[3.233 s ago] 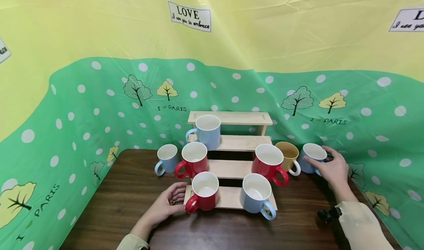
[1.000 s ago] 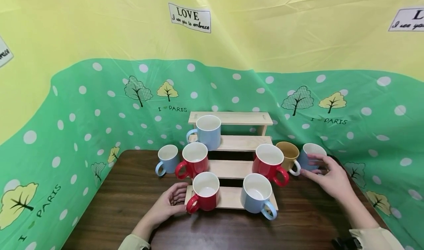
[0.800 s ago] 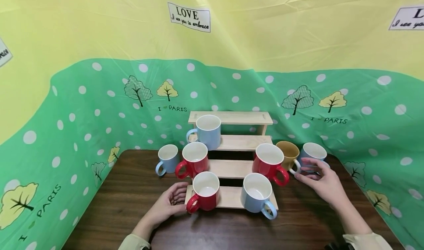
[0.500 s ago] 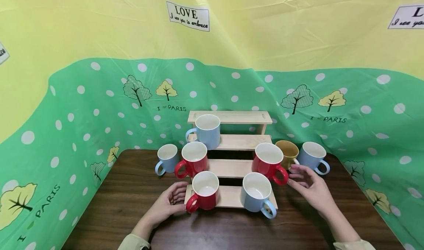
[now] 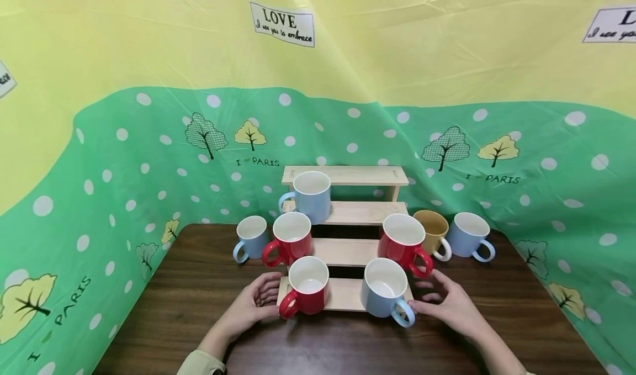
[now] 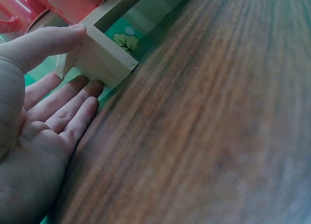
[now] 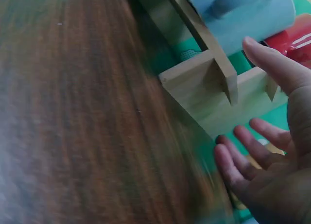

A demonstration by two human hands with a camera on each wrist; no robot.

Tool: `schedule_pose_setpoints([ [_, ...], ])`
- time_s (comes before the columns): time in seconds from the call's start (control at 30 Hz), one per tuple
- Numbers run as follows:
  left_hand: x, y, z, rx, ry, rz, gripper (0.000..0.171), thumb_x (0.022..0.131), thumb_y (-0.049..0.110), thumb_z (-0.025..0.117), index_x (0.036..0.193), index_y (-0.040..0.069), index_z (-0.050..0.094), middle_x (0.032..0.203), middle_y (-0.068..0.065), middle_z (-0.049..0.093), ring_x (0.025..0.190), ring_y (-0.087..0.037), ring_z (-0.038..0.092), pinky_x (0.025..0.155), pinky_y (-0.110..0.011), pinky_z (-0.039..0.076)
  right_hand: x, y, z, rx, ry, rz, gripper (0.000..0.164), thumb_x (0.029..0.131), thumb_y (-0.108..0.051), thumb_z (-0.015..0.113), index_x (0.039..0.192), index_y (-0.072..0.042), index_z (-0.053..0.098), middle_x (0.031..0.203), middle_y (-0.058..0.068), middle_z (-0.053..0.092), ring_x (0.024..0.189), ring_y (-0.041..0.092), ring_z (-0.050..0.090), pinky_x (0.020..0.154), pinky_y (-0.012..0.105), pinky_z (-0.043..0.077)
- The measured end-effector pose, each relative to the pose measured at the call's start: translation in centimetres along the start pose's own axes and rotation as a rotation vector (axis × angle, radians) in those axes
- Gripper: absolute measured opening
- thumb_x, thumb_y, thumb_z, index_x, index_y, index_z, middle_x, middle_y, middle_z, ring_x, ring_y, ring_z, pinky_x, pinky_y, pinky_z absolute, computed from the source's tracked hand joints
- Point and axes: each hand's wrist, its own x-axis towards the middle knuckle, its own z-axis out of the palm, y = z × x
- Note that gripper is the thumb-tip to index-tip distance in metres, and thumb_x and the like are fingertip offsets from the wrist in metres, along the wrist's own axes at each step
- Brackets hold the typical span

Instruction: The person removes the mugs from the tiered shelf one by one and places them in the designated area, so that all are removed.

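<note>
A wooden stepped rack [image 5: 345, 295] holds mugs on its lower three steps. On the front step stand a red mug [image 5: 309, 286] at left and a light blue mug [image 5: 383, 289] at right. My left hand [image 5: 249, 302] rests at the rack's left end; in the left wrist view its thumb touches the front corner, with slightly bent fingers beside the end panel. My right hand [image 5: 449, 304] is at the rack's right end, empty, fingers spread; the right wrist view shows a gap between fingertips and side panel [image 7: 204, 102]. Its thumb is near the blue mug's handle.
Two more red mugs [image 5: 292, 237] stand on the second step, a light blue mug [image 5: 312, 198] on the third. On the dark wooden table [image 5: 348, 347] are a blue mug [image 5: 252, 238] at left, a yellow mug [image 5: 431, 230] and another blue mug [image 5: 468, 236] at right.
My right hand has let go of the far-right blue mug and come leftward and nearer, past the yellow mug, to the rack's right end. The left hand stays put.
</note>
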Motion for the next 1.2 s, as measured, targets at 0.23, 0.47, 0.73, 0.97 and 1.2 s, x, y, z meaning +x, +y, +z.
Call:
schedule_pose_setpoints([
  [0.23, 0.0, 0.0, 0.1, 0.000, 0.005, -0.002, 0.076, 0.097, 0.006, 0.082, 0.160, -0.002, 0.041, 0.153, -0.026, 0.058, 0.134, -0.025, 0.065, 0.111, -0.028, 0.052, -0.3, 1.2, 0.6, 0.026, -0.087, -0.082, 0.086, 0.087, -0.019, 0.093, 0.158, 0.000, 0.048, 0.146, 0.023, 0.064, 0.119, 0.023, 0.069, 0.093, 0.031, 0.062],
  [0.47, 0.0, -0.2, 0.0, -0.015, -0.014, 0.040, 0.074, 0.098, 0.005, 0.080, 0.159, -0.007, 0.039, 0.152, -0.031, 0.057, 0.134, -0.023, 0.065, 0.112, -0.028, 0.052, -0.7, 1.6, 1.2, 0.257, -0.194, -0.075, 0.079, 0.096, -0.006, 0.083, 0.159, 0.006, 0.036, 0.155, 0.033, 0.051, 0.126, 0.008, 0.066, 0.101, 0.026, 0.057],
  [0.73, -0.1, 0.1, 0.1, -0.011, -0.007, 0.009, 0.075, 0.098, 0.006, 0.080, 0.160, -0.005, 0.039, 0.154, -0.028, 0.057, 0.134, -0.023, 0.064, 0.112, -0.027, 0.052, -0.9, 1.9, 1.7, 0.287, -0.187, -0.066, 0.079, 0.098, -0.004, 0.080, 0.161, 0.005, 0.032, 0.155, 0.032, 0.051, 0.128, 0.007, 0.065, 0.102, 0.025, 0.056],
  [0.97, 0.0, 0.2, 0.1, -0.001, 0.002, -0.014, 0.075, 0.097, 0.007, 0.081, 0.160, -0.002, 0.041, 0.154, -0.025, 0.058, 0.134, -0.023, 0.065, 0.111, -0.028, 0.052, -0.9, 2.3, 2.0, 0.280, -0.155, -0.099, 0.076, 0.097, -0.002, 0.079, 0.159, 0.004, 0.036, 0.151, 0.031, 0.055, 0.127, 0.009, 0.066, 0.102, 0.025, 0.057],
  [1.2, 0.1, 0.1, 0.0, 0.002, -0.012, 0.022, 0.074, 0.098, 0.006, 0.079, 0.160, -0.006, 0.039, 0.154, -0.030, 0.056, 0.134, -0.022, 0.065, 0.111, -0.027, 0.052, -0.6, 2.6, 2.2, 0.287, -0.143, -0.133, 0.073, 0.097, 0.001, 0.079, 0.157, 0.005, 0.038, 0.149, 0.030, 0.056, 0.126, 0.011, 0.066, 0.100, 0.027, 0.058],
])
